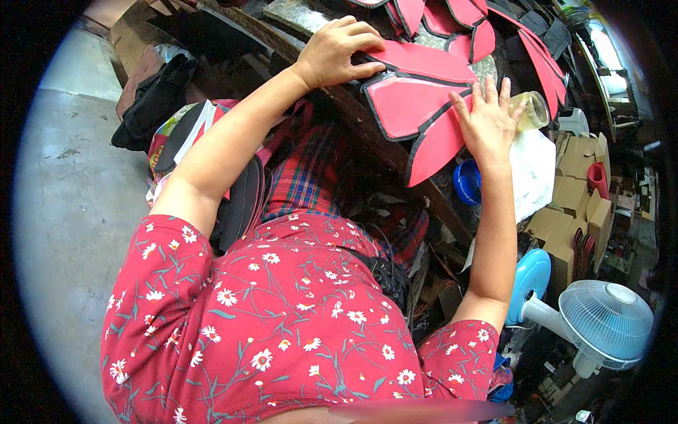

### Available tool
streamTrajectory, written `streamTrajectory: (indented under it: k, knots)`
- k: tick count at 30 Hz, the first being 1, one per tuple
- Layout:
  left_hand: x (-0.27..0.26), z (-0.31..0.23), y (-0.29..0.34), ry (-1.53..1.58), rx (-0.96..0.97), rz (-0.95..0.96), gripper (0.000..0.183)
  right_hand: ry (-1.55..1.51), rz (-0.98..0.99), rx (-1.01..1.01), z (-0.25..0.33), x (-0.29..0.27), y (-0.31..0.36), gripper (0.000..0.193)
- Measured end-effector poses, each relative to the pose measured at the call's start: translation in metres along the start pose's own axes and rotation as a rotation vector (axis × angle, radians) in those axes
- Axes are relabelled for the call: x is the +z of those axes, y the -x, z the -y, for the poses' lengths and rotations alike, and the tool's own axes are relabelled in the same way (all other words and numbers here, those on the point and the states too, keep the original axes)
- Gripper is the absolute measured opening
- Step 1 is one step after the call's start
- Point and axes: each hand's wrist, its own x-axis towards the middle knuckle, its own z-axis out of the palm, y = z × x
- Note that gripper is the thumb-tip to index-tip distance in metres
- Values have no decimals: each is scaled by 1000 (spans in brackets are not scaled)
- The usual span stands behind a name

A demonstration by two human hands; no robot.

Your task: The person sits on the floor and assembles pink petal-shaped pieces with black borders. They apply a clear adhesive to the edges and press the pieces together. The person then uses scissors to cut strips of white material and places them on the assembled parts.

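On the worktop before me lie three flat pink-red panels with black edges, side by side and partly overlapping. Their near tips stick out over the worktop's edge. My left hand is closed at their far left end, fingers and thumb curled on the black-edged tip of the upper panel. Lying flat with its fingers spread, my right hand touches the panels' right end. A clear jar with yellowish contents stands right beside its fingers. Further pink-red panels are piled beyond both hands.
Below my right hand are a blue container and a white sheet. Cardboard boxes and a blue-white fan stand at the right. Dark cloth and bags are heaped at the left, beside the grey floor.
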Motion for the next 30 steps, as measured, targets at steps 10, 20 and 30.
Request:
streamTrajectory:
  k: [10,20,30]
  knots:
    - [-10,-10,-5,93,-23,-3,29,70,-72,-54,-12,3,-10,72]
    - [-3,-8,-1,-60,3,-57,32,-177,-57,-245,10,2,-3,70]
    - [-2,-5,-3,-29,28,-47,32,-295,-143,-355,62,-36,-1,60]
